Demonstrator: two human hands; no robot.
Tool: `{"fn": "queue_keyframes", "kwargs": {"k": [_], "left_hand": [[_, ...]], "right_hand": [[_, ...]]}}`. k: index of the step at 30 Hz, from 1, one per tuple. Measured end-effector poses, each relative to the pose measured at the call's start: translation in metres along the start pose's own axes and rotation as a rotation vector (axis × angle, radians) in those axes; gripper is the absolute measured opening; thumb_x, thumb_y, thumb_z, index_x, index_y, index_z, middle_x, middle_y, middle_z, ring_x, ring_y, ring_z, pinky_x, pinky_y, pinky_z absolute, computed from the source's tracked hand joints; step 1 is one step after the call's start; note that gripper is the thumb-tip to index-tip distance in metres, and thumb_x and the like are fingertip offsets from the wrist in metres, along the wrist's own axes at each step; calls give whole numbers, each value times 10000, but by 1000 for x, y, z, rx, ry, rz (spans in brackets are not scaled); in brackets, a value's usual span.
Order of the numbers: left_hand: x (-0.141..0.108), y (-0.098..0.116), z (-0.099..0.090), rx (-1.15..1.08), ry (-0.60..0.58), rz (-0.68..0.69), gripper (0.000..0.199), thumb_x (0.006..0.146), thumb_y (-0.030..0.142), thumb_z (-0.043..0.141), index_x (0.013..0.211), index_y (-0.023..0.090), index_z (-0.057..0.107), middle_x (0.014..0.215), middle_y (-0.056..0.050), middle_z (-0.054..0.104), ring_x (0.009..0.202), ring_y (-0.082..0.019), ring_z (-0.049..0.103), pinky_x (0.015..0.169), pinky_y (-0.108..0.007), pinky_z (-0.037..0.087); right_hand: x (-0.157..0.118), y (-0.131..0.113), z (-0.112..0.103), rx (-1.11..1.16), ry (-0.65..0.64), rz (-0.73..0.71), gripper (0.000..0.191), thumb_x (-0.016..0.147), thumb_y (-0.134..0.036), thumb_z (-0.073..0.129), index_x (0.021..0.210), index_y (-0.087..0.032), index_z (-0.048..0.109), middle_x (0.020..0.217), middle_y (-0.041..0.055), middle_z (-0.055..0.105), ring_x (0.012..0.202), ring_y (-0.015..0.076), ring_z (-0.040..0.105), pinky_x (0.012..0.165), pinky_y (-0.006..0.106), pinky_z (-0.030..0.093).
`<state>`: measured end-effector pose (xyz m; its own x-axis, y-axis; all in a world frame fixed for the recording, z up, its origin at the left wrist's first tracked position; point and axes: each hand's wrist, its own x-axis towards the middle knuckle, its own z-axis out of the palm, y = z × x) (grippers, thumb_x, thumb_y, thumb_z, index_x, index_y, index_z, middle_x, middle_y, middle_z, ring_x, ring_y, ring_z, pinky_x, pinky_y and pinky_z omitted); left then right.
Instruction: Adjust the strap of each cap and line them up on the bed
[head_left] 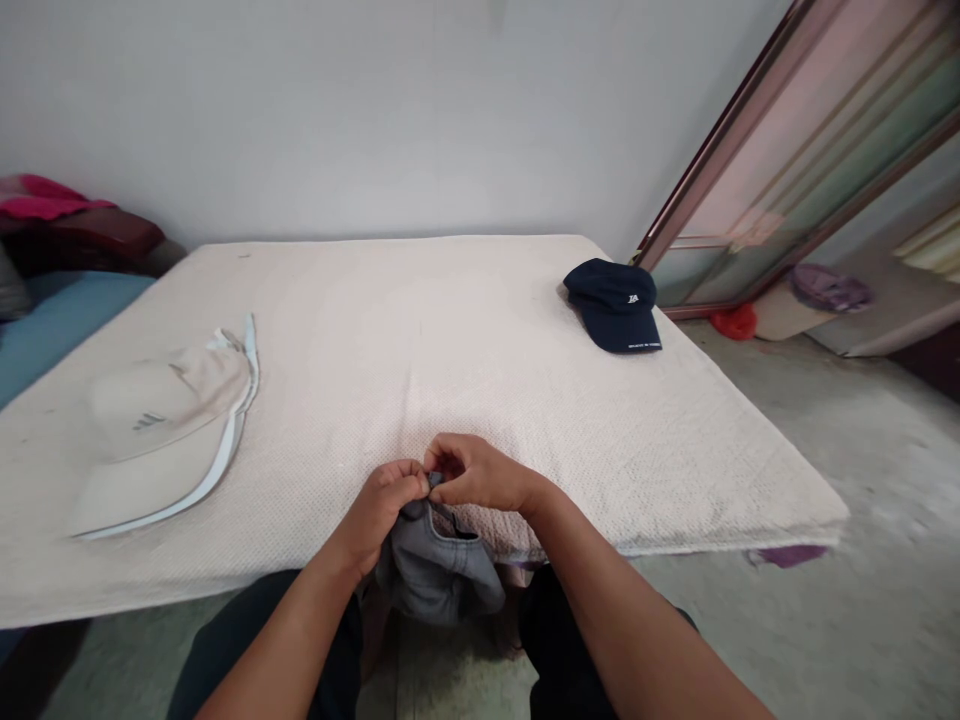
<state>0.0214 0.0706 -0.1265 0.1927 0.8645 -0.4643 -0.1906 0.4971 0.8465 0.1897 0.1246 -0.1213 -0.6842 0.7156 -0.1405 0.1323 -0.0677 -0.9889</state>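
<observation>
A grey cap (439, 570) hangs at the near edge of the covered table, held up by its strap end. My left hand (382, 505) pinches the strap from the left. From the right, my right hand (480, 475) pinches the same strap, its fingertips almost touching those of the left. The fingers partly hide the strap. On the table's left side lies a cream cap (157, 400) with a pale blue edge. A navy cap (611, 305) with white lettering rests at the back right.
The table (480, 340) has a cream textured cover and stands against a grey wall. A blue surface (67, 320) and a pink cloth (56, 195) are at the far left. Beyond the right edge are a sliding door frame, a red bag (735, 322) and purple cloth (829, 288).
</observation>
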Motion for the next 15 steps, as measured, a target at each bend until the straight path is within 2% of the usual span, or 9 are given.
{"fn": "queue_keyframes", "kwargs": {"k": [3, 8, 15], "left_hand": [[0, 0, -1, -36, -19, -10, 76, 648, 196, 612, 632, 165, 545, 568, 43, 516, 493, -87, 421, 503, -213, 307], [-1, -1, 1, -93, -26, -34, 63, 651, 194, 598, 651, 171, 540, 560, 47, 497, 495, -96, 425, 518, -226, 335], [-1, 3, 7, -164, 76, 25, 112, 605, 180, 586, 569, 185, 480, 538, 53, 468, 517, -108, 421, 526, -233, 337]], "right_hand": [[1, 2, 1, 37, -26, -6, 241, 616, -106, 665, 829, -177, 577, 713, -33, 544, 649, 99, 457, 582, 221, 376], [3, 3, 2, 19, 5, 4, 243, 601, -79, 645, 815, -174, 579, 703, -38, 533, 640, 93, 446, 579, 217, 366], [5, 1, 3, -7, 72, -34, 229, 589, -85, 644, 787, -175, 573, 713, -38, 520, 654, 98, 442, 592, 225, 360]]}}
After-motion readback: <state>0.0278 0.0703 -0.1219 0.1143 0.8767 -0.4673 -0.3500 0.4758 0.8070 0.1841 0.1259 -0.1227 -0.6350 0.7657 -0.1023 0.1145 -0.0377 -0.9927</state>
